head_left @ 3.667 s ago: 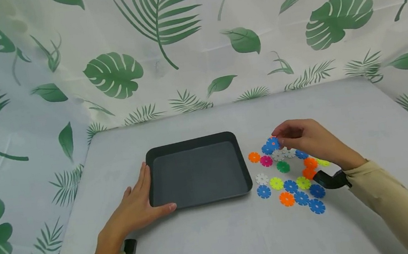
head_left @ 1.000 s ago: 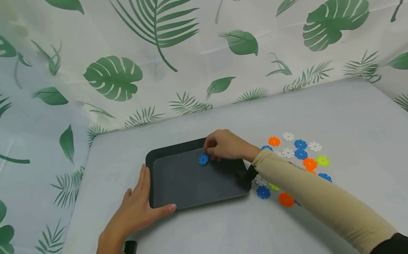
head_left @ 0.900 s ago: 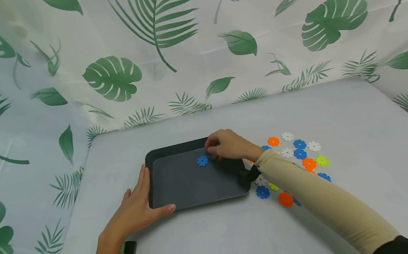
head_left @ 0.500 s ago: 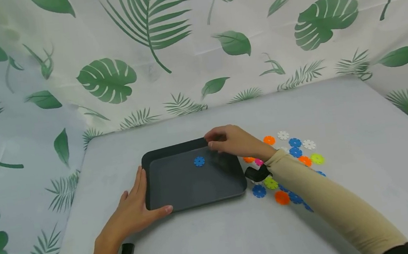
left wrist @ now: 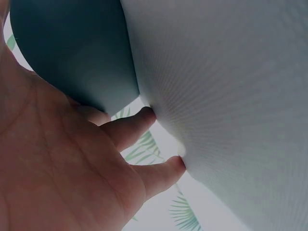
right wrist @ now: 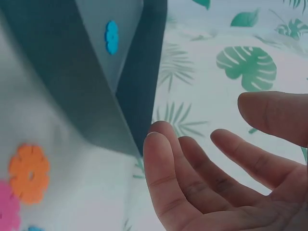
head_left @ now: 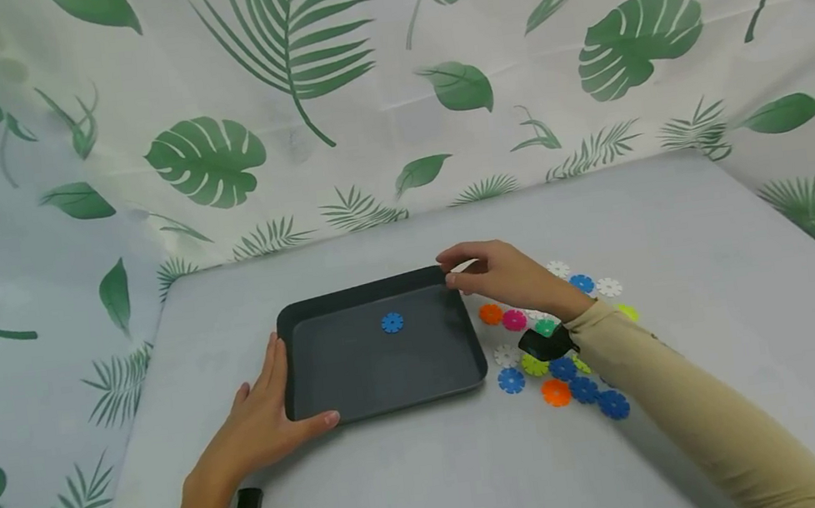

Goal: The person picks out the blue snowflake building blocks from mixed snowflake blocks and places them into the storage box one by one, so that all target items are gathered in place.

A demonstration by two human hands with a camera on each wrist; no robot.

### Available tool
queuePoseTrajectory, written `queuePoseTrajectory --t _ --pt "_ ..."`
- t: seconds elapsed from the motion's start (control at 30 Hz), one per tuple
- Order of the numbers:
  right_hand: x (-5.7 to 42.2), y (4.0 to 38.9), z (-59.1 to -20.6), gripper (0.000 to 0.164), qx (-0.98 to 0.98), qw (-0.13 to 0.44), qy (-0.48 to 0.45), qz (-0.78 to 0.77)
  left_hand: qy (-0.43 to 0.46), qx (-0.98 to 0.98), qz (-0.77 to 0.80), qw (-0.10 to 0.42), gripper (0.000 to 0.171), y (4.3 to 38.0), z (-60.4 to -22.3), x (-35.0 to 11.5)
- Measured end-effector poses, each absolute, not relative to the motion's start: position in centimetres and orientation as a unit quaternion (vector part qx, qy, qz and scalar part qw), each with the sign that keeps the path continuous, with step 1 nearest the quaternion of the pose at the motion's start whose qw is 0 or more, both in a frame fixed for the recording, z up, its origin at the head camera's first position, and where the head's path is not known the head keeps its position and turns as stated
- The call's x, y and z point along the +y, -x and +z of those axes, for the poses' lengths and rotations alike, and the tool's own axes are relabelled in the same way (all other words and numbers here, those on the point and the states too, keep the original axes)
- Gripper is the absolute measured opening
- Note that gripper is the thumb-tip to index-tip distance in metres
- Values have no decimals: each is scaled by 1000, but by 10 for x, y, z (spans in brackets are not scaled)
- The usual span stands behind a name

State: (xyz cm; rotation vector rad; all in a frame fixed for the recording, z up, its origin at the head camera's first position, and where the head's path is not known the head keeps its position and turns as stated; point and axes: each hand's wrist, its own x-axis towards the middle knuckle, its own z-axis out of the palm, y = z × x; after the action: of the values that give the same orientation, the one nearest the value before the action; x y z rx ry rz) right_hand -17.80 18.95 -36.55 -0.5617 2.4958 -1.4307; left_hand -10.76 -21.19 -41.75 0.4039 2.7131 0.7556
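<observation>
1 blue disc (head_left: 392,323) lies in the dark tray (head_left: 369,380), just left of frame centre. Left hand (head_left: 253,422), lower left: fingers extended along the tray's left wall, thumb at its lower rim. Right hand (head_left: 508,276), right of centre: thumb and fingers apart, nothing held, near the tray's upper-right corner. Disc is presumably light, stiff, slippery; pinch 2 opposite edges.

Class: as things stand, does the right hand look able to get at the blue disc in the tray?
Probably yes: the right hand looks empty near the far right corner of the tray, and nothing covers the blue disc, so the way from above seems free.
</observation>
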Motion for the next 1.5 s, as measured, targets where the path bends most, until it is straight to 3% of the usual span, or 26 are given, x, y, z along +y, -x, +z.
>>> queuePoseTrajectory --t 1.5 --pt "305 95 -368 46 911 63 88 -398 -148 944 260 140 136 107 -418 -212"
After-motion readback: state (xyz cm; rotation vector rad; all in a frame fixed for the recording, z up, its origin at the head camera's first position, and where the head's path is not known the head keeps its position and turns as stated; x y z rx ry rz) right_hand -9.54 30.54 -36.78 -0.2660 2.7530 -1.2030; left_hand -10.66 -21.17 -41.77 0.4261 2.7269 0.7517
